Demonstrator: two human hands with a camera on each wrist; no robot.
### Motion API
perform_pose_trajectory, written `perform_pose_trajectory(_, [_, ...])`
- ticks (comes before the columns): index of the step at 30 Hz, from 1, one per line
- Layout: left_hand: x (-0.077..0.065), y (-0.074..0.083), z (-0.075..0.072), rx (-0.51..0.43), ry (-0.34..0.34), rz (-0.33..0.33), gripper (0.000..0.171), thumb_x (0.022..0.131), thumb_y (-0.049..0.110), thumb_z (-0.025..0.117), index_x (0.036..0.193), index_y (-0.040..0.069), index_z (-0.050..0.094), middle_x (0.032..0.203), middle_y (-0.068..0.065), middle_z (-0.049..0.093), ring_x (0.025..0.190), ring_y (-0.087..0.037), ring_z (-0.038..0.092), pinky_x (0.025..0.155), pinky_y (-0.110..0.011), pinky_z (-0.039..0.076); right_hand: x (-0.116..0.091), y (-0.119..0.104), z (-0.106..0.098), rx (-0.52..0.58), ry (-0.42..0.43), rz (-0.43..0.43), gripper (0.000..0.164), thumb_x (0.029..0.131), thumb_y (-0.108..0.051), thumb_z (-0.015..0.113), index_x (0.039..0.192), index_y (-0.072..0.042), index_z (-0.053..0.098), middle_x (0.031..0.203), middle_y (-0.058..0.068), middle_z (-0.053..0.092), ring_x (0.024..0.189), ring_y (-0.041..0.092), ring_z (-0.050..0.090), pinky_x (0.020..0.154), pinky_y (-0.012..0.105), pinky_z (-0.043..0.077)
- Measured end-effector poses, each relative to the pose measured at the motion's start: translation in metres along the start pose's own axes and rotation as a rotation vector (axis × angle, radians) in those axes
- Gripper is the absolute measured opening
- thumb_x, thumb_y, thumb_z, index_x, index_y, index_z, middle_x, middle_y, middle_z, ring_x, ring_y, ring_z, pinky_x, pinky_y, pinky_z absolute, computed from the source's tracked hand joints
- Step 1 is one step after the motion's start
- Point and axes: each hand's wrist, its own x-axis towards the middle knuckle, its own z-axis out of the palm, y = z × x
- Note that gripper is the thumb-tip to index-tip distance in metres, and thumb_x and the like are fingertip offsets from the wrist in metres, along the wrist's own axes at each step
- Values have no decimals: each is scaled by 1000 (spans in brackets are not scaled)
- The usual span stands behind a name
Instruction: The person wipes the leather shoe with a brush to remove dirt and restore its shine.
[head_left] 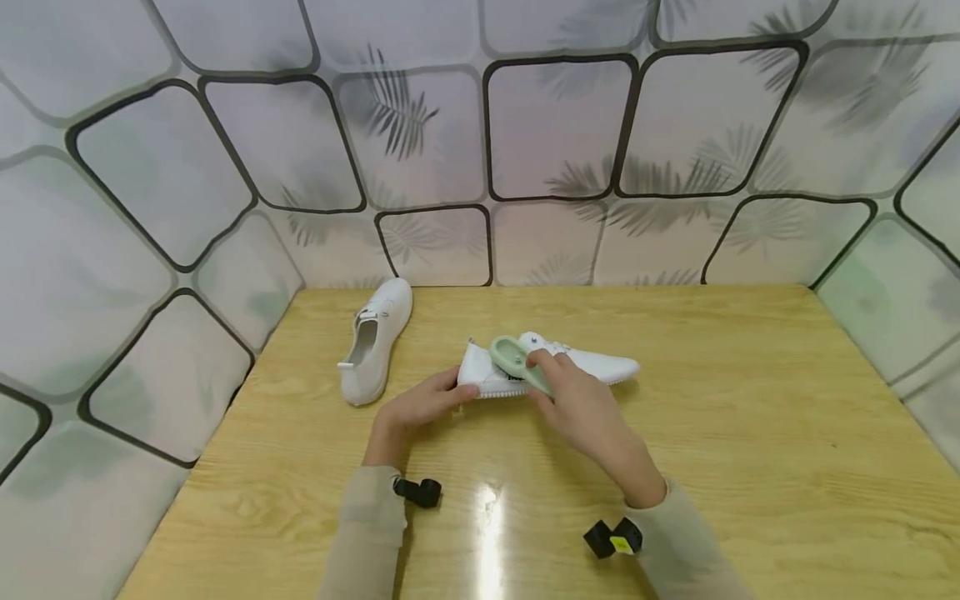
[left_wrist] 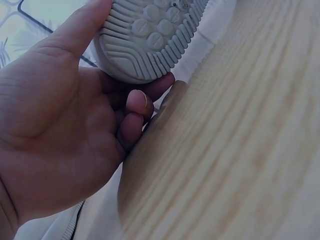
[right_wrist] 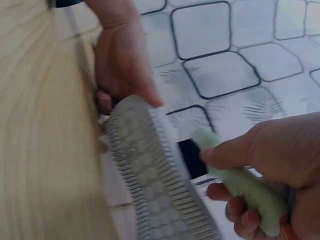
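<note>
My left hand (head_left: 426,402) grips a white shoe (head_left: 600,366) by its heel, with the thumb on the near side and fingers beneath the sole. The shoe is tipped, its toe pointing right. In the left wrist view the ridged sole (left_wrist: 155,37) shows above the fingers. My right hand (head_left: 583,410) holds a light green brush (head_left: 510,355) by its handle, the head over the shoe's side near the heel. The right wrist view shows the brush's handle (right_wrist: 255,197) in the curled fingers. Its bristles are hidden, so contact with the shoe is unclear.
A second white shoe (head_left: 393,305) stands at the back left of the wooden table (head_left: 750,450), its opening facing up. A patterned cloth or panel (head_left: 558,125) rises behind the table and along both sides.
</note>
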Motion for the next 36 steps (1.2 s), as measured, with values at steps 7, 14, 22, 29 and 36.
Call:
perform_pose_trajectory(7, [1, 0, 0, 3, -34, 25, 56, 104, 31, 52, 153, 8, 35, 148, -12, 46, 134, -24, 41, 113, -45, 29, -2, -1, 0, 43, -83, -12, 48, 93, -21, 70, 136, -12, 50, 109, 5, 64, 81, 18, 58, 64, 35, 47])
perform_pose_trajectory(14, [-1, 0, -3, 22, -38, 20, 64, 104, 32, 51, 157, 6, 24, 157, -12, 34, 145, -24, 28, 119, -46, 20, -3, 0, -4, 12, -65, 24, 60, 95, -21, 68, 148, -4, 43, 138, 22, 55, 122, 38, 57, 96, 52, 49])
perform_pose_trajectory(22, [0, 0, -4, 59, -37, 27, 66, 103, 36, 53, 155, 5, 27, 154, -12, 38, 141, -24, 34, 117, -46, 25, -4, 1, -9, 25, -93, 24, 59, 94, -19, 69, 147, -5, 46, 135, 21, 58, 119, 38, 58, 93, 53, 49])
perform_pose_trajectory(29, [2, -1, -3, 37, -30, 31, 63, 104, 36, 52, 153, 4, 31, 152, -13, 41, 139, -25, 37, 116, -46, 26, -3, 0, -5, 74, -134, 5, 61, 95, -18, 69, 147, -4, 41, 124, 17, 60, 96, 25, 61, 81, 45, 51])
perform_pose_trajectory(36, [1, 0, -2, 56, -11, -6, 69, 103, 42, 51, 156, 6, 27, 156, -13, 35, 145, -26, 29, 119, -48, 21, -4, 4, -9, 71, -134, 50, 63, 94, -15, 69, 148, -4, 38, 127, 20, 60, 103, 30, 62, 84, 47, 51])
